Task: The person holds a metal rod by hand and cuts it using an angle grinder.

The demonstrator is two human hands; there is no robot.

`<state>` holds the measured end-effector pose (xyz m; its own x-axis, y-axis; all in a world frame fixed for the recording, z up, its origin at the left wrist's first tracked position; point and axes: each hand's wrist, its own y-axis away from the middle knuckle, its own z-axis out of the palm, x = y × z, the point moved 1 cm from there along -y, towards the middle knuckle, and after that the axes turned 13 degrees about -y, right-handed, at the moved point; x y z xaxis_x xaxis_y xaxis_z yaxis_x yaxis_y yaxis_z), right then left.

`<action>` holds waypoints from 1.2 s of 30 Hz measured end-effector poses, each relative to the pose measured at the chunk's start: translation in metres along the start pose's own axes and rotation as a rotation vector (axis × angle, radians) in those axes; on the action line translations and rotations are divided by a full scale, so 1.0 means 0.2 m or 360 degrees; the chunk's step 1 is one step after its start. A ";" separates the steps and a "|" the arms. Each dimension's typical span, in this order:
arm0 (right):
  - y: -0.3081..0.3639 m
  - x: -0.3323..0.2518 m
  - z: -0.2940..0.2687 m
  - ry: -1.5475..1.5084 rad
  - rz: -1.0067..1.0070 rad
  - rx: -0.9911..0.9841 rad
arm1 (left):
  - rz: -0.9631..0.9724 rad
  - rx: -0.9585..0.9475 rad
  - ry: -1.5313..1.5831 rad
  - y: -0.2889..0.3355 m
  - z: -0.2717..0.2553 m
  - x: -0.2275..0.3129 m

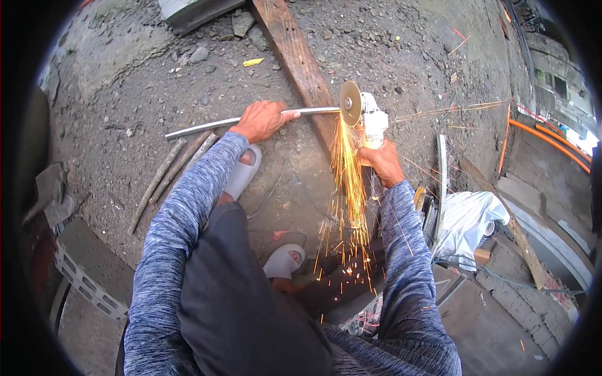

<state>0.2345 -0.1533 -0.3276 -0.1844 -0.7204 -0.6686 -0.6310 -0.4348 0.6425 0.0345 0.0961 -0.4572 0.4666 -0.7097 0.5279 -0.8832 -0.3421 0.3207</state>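
Observation:
My left hand (264, 120) is closed round a thin grey metal bar (204, 128) that lies nearly level across the view. The bar's right end meets the cutting disc (351, 103) of an angle grinder (374, 125). My right hand (385, 162) grips the grinder by its body, the disc standing upright on its left side. A dense stream of orange sparks (350, 182) pours from the contact point down toward my legs and right forearm. Under the bar's right part runs a worn brown timber beam (295, 56). Whether the grinder has a guard, I cannot tell.
My feet in pale slippers (285, 260) are close to the sparks. Several rods or sticks (172, 172) lie at left, near a hollow block (88, 285). At right are a white cloth sack (467, 219), a metal strip (442, 182), a wooden plank (523, 247) and orange conduits (552, 147).

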 end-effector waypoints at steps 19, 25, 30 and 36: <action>-0.03 0.02 0.02 -0.0077 0.0070 0.0059 | 0.0025 -0.0187 0.0196 -0.04 -0.01 -0.03; -0.03 0.05 -0.01 0.0048 0.0027 0.0037 | -0.0015 -0.0283 0.0197 -0.07 -0.01 -0.05; -0.05 0.03 0.01 0.0034 -0.0024 0.0014 | -0.0020 -0.0357 0.0194 -0.09 0.00 -0.07; -0.01 0.00 0.01 0.0102 0.0035 0.0057 | -0.0002 -0.0303 0.0316 -0.10 0.02 -0.08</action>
<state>0.2346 -0.1515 -0.3286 -0.1505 -0.7632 -0.6284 -0.6543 -0.3996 0.6420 0.0438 0.1112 -0.4757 0.4842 -0.5685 0.6651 -0.8667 -0.2074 0.4537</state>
